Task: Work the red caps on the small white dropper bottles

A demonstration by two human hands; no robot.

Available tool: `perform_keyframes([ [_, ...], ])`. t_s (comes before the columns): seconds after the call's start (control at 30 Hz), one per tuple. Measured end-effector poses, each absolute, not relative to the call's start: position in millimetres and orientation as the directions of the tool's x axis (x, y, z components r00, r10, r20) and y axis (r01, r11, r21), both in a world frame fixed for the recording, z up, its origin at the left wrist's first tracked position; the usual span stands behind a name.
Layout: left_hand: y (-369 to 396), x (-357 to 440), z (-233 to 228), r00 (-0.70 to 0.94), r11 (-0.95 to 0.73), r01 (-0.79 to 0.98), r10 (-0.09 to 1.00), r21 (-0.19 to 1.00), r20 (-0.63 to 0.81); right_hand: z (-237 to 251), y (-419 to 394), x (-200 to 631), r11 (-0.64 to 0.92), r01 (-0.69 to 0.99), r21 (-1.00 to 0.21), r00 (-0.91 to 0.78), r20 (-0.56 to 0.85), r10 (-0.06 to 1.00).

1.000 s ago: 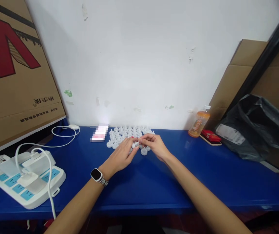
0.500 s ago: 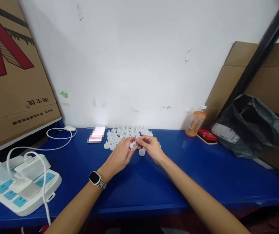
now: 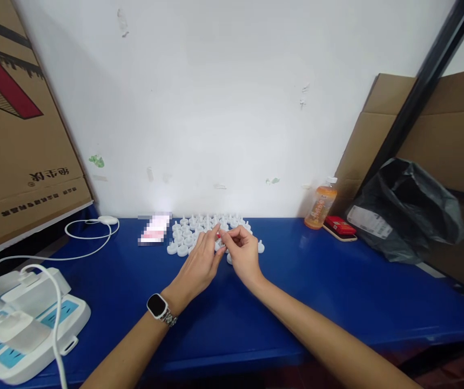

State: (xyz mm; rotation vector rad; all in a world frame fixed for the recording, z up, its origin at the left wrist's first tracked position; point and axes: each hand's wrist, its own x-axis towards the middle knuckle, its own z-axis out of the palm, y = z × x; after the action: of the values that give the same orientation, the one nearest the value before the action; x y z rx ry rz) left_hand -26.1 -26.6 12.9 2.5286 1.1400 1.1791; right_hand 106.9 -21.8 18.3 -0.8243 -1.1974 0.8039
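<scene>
You have a small white plastic piece (image 3: 218, 246), smooth and pale with a touch of red just above it, pinched in the nearly closed fingers of your left hand (image 3: 199, 262) over the near edge of the cluster of white pieces (image 3: 183, 237), while your right hand (image 3: 246, 258) pinches closed beside it on something too small to tell. Your blue table (image 3: 232, 319) meets a scuffed white wall (image 3: 211, 108). Your hands hide part of the cluster, with a power strip (image 3: 75, 319) at left and a drink bottle (image 3: 320, 210) and black bag (image 3: 414, 210) at right.
</scene>
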Motion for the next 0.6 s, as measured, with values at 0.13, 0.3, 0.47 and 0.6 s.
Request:
perform_keyframes([
  [0.13, -25, -30, 16, 0.435, -0.716, 0.58, 0.676, 0.389, 0.595, 16, -21, 102, 0.502, -0.1, -0.859, 0.171, 0.482, 0.859],
  [0.3, -13, -46, 19, 0.397, -0.679, 0.64, 0.694, 0.36, 0.601, 28, 6, 119, 0.532, 0.058, -0.845, -0.028, 0.531, 0.847],
  [0.47, -6, -68, 22, 0.333, -0.603, 0.702, 0.748, 0.378, 0.574, 40, 83, 132, 0.62, 0.468, -0.629, -0.089, 0.665, 0.741],
  [0.6, -10, -71, 20, 0.427, -0.618, 0.669, 0.775, 0.413, 0.467, 36, 143, 122, 0.566, 0.684, -0.459, -0.225, 0.606, 0.763],
])
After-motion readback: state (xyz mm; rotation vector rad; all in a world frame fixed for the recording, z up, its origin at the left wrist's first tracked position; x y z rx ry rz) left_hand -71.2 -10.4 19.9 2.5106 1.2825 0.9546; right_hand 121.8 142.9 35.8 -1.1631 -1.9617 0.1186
